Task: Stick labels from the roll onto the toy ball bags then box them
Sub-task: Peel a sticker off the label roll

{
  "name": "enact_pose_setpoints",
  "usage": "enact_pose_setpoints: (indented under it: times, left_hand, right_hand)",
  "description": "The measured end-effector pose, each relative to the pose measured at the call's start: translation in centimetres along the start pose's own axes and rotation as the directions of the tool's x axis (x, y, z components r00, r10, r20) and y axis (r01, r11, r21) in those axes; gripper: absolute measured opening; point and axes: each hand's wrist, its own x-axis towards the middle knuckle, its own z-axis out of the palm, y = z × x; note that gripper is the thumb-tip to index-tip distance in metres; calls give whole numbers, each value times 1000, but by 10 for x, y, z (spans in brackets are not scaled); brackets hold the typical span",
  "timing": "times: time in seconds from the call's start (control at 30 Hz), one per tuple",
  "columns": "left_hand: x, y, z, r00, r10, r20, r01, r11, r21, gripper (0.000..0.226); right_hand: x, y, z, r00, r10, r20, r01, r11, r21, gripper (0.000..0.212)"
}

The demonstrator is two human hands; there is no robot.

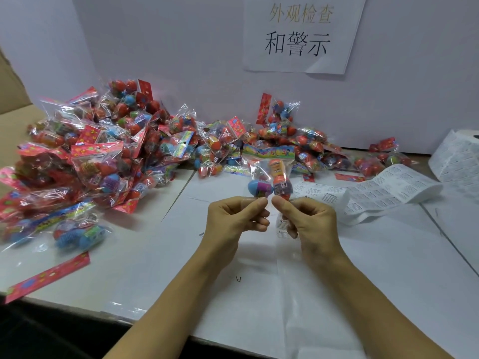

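A clear toy ball bag (270, 174) with a colourful header card stands upright above the table centre, blue, purple and orange balls inside. My left hand (234, 220) pinches its lower left edge between thumb and fingers. My right hand (303, 218) pinches the lower right edge, and a small strip of white labels (282, 226) shows under its fingers. The label roll (458, 156) sits at the far right, its strip (383, 187) unrolled across the table toward my hands.
A large heap of toy ball bags (103, 151) covers the left and back of the white table (259, 294). A loose red header card (49, 275) lies near the front left edge. A cardboard box flap (10, 84) shows at far left. A paper sign (300, 32) hangs on the back wall.
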Motion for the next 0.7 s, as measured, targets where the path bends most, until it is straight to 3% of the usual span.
enact_pose_setpoints:
  times: [0.17,0.33,0.6,0.7]
  left_hand:
    - [0,5,-1,1000,-26,-10,25,997,-69,17]
    - [2,5,-2,1000,-18,-7,18,995,-99,28]
    - [2,1,2,998,45,41,-41,996,-80,26]
    - [2,2,-1,996,32,87,-18,987,-158,33]
  right_hand:
    - [2,-3,-4,998,29,49,-31,999,41,36]
    - [2,-7,-4,997,36,64,-41,996,80,27]
    - [2,-6,1,996,91,19,-93,976,195,43]
    - [7,-5,-4,966,254,-53,-227,927,298,60]
